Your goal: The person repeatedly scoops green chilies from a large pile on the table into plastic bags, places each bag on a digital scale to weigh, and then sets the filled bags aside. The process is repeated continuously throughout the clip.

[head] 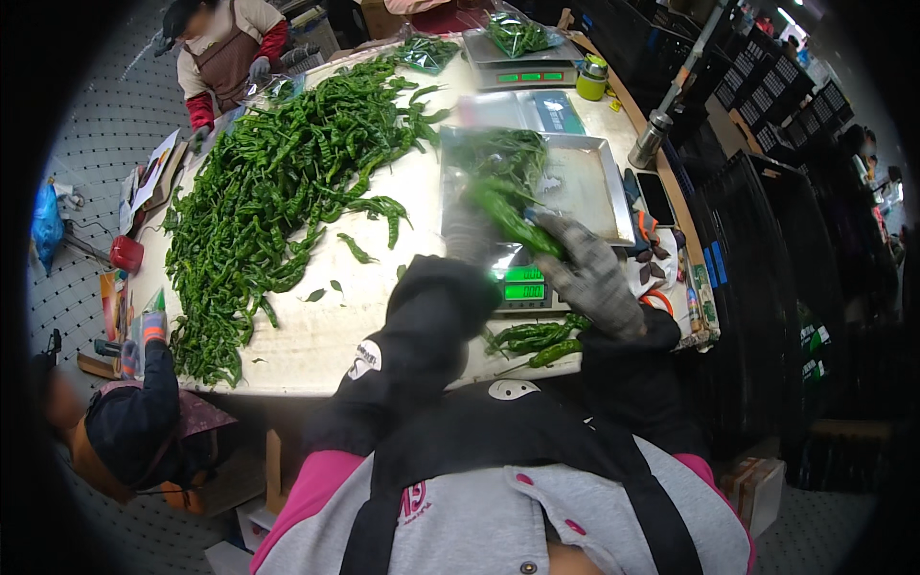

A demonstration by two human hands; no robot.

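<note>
Over the near scale, my gloved right hand (593, 269) grips green peppers (517, 221), which are slightly blurred. My left hand (467, 230), blurred by motion, is at a clear plastic bag (503, 154) with green peppers inside; whether its fingers are closed on the bag is unclear. The bag lies over the left part of the metal pan (614, 190) of the digital scale. Green digits glow on the scale's display (525, 291) below my hands. Several loose peppers (539, 338) lie between the scale and the table's near edge. A large heap of green peppers (280, 172) spreads over the table's left side.
A second scale (517, 72) carries a bagged portion of peppers (517, 36). A green-lidded jar (591, 77), a metal flask (650, 140) and a phone (655, 200) stand or lie along the right edge. Two co-workers are at the left side. Black crates (762, 237) are stacked at right.
</note>
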